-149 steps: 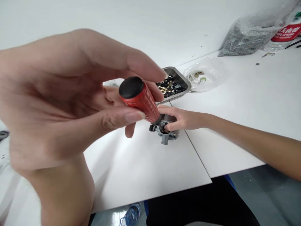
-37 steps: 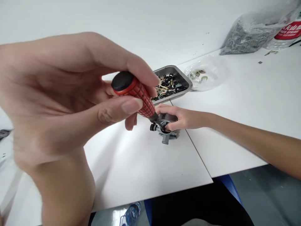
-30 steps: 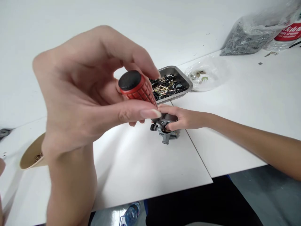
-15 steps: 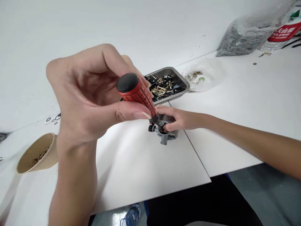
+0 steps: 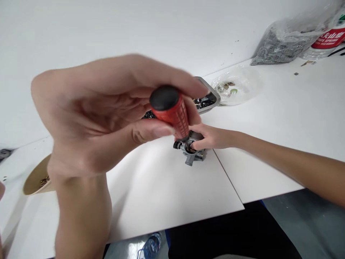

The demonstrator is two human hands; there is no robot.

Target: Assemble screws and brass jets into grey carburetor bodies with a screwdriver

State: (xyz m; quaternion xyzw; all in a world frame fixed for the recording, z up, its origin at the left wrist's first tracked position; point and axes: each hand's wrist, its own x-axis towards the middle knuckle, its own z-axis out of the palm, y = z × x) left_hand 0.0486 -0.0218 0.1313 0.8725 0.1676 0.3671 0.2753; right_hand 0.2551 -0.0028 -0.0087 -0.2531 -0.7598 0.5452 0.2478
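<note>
Large in the middle, my left hand [image 5: 88, 122] is closed on a screwdriver [image 5: 175, 113] with a red ribbed handle and a black end cap. The thumb lies below the handle and the fingers curl over and behind it. The screwdriver points down and away into the round opening of a small grey metal carburetor [image 5: 190, 158] with a black knob at its side. My right hand [image 5: 203, 136] grips the carburetor's far right side against the white table, its thumb at the opening. The screwdriver's tip is hard to make out inside.
Behind the hands stands a metal tray [image 5: 215, 102] of small black and brass parts. A clear plastic bag [image 5: 248, 84] with a few pieces lies beside it. Farther right are a bag of grey parts [image 5: 280, 46] and a bottle [image 5: 329, 39]. A paper tub [image 5: 35, 180] with small brass-coloured parts is at left.
My left hand has shifted right and its fingers have moved forward over the screwdriver handle, which now stands more upright. My right hand keeps its hold on the carburetor.
</note>
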